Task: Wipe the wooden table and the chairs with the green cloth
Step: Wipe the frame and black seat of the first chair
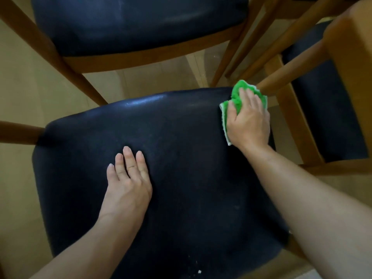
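Plainly, right hand (248, 121) presses unlabelled green cloth (237, 97) on chair seat (181, 158).

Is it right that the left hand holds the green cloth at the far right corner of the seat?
No. The head view shows the right hand holding the cloth at that corner of the seat. The left hand lies flat on the seat.

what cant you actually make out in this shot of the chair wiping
Head view only:
- Wooden table: not clearly in view.
- Green cloth: mostly covered by the right hand; its full size is hidden.
- Right hand's fingertips: buried in the cloth.
- Near chair seat: the front edge is cut off by the frame bottom and arms.
- Left hand: its thumb is hidden.
- White specks on the seat: too small to identify.
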Available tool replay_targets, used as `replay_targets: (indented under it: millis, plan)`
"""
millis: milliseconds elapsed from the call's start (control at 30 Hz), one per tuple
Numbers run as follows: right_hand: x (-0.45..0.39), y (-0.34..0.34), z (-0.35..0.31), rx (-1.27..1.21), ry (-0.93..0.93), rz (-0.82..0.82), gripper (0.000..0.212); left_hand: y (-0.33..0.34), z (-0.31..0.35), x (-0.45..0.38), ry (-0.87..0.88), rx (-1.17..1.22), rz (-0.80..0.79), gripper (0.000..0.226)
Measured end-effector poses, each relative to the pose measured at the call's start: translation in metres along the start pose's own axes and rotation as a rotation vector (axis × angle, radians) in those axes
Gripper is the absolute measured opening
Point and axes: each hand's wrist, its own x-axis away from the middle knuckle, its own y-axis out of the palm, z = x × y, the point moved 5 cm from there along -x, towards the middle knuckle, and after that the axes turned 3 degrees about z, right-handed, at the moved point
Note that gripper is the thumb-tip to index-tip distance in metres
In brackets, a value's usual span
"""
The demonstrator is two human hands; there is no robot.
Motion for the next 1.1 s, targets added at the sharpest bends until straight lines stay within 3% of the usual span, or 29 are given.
replay_targets:
  millis: [133, 267, 367, 400, 467, 533, 600, 700, 800, 967, 1100]
  plan:
    - [0.038, 0.009, -0.021, 0.046, 0.163, -0.034, 0.063, 0.0, 0.002, 0.002, 0.001, 0.016, -0.005, 0.108]
    - [0.136, 0.035, -0.063, 0.091, -0.015, -0.071, 0.068, -0.002, 0.0, -0.001, -0.022, 0.033, 0.001, 0.113]
    - [0.219, 0.048, -0.083, 0.141, -0.195, -0.186, 0.073, 0.002, -0.003, 0.001, -0.052, 0.084, 0.024, 0.122]
    - [0.23, 0.05, -0.083, 0.157, -0.253, -0.202, 0.075, 0.004, -0.003, 0.001, -0.062, 0.109, 0.058, 0.13]
    - [0.223, 0.052, -0.075, 0.147, -0.342, -0.209, 0.075, 0.014, -0.005, 0.001, -0.045, 0.067, -0.018, 0.148]
    - [0.196, 0.049, -0.064, 0.1, -0.369, -0.189, 0.071, 0.02, -0.004, 0.0, -0.008, 0.04, -0.034, 0.153]
    - [0.152, 0.037, -0.051, 0.059, -0.259, -0.124, 0.069, 0.02, -0.006, 0.006, -0.028, 0.171, -0.19, 0.155]
    - [0.081, 0.018, -0.021, 0.056, -0.001, -0.081, 0.065, -0.001, -0.004, 0.004, -0.071, 0.144, 0.058, 0.137]
    - [0.058, 0.011, -0.005, 0.047, 0.102, -0.088, 0.065, -0.007, -0.004, 0.007, -0.042, 0.078, 0.021, 0.115]
    - [0.129, 0.021, -0.017, 0.043, 0.237, -0.037, 0.069, -0.005, -0.002, 0.003, -0.028, 0.05, -0.003, 0.116]
    - [0.217, 0.039, -0.038, 0.111, 0.092, -0.146, 0.071, -0.002, -0.001, 0.002, -0.01, 0.059, 0.028, 0.117]
